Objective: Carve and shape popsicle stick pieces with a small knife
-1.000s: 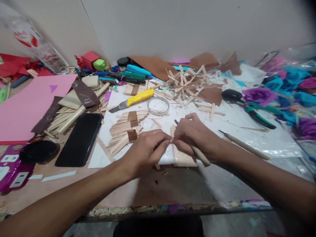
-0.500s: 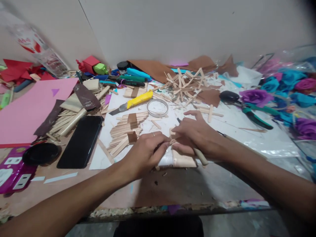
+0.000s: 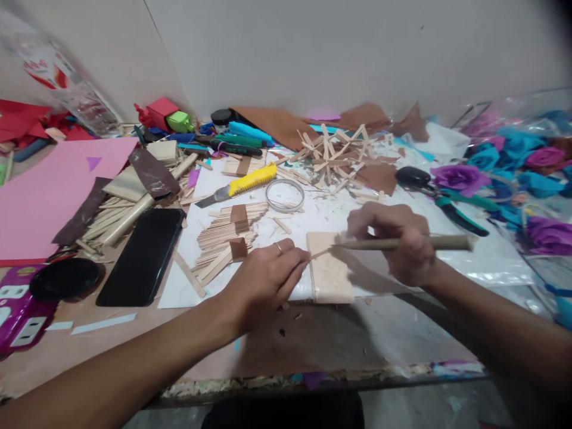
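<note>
My left hand (image 3: 272,271) rests at the left edge of a flat pale wooden block (image 3: 333,277). Its fingertips pinch a thin wooden stick (image 3: 320,252) whose free end lies over the block. Above the block's right side, my right hand (image 3: 393,238) is closed round a slim carving knife (image 3: 447,243) with a wooden handle. The knife lies nearly level, its narrow end pointing left near the stick's tip; the blade itself is blurred. A fan of thin craft sticks (image 3: 223,238), partly wrapped in brown strips, lies left of my left hand.
Behind the block are a yellow box cutter (image 3: 252,180), a roll of tape (image 3: 267,196) and a heap of craft sticks (image 3: 328,158). Green-handled pliers (image 3: 460,214) and paper flowers (image 3: 460,179) lie right. A black phone (image 3: 142,256) and pink sheet (image 3: 67,202) lie left.
My right hand has moved right, away from my left fingers, and the knife has turned from steeply slanted to nearly level. My left hand has barely moved. More of the block shows.
</note>
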{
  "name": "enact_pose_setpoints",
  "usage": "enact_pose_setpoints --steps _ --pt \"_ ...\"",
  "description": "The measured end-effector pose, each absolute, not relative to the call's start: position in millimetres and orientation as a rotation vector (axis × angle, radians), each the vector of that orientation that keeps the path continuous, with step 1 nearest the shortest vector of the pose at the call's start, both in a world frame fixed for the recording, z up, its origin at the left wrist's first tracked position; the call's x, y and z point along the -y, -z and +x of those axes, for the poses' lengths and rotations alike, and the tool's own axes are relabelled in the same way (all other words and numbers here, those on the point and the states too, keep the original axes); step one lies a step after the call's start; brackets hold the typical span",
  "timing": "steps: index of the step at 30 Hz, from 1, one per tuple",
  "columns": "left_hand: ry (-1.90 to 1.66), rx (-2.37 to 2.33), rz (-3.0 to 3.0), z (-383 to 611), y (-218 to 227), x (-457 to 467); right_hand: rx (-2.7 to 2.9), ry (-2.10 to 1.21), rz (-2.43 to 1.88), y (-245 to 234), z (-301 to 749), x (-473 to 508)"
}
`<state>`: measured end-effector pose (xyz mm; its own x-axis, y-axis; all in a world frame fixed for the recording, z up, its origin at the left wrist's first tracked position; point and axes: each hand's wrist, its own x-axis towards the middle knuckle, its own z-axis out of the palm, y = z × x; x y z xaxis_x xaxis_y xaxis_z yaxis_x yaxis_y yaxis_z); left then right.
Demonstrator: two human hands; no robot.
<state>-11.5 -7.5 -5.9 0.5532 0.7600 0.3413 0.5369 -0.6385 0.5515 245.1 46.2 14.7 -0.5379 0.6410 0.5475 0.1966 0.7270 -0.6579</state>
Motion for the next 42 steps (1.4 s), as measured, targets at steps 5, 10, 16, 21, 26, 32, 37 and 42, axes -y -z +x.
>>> enact_pose_setpoints --steps 5,10,16,21,26,32,37,42 --pt "-0.785 -1.084 2.495 -11 10 6 2.107 -0.809 -0.754 -27 247 -42" --pt "-0.776 -1.070 2.487 -10 10 5 2.242 -0.766 -0.584 -30 243 -39" --pt "-0.799 -1.046 2.498 -10 9 2 2.256 -0.672 -0.502 -27 240 -38" --pt "-0.823 -1.040 2.475 -9 8 3 2.266 -0.573 -0.579 -33 235 -34" --pt "-0.783 -1.057 2.571 -11 9 4 2.268 -0.537 -0.672 -39 231 -32" --pt "-0.695 -1.058 2.693 -12 9 6 2.371 -0.459 -0.824 -46 225 -32" --pt "-0.727 -1.042 2.709 -11 9 6 2.409 -0.548 -0.909 -49 218 -31" --pt "-0.738 -1.040 2.628 -11 7 4 2.347 -0.616 -0.876 -49 223 -31"
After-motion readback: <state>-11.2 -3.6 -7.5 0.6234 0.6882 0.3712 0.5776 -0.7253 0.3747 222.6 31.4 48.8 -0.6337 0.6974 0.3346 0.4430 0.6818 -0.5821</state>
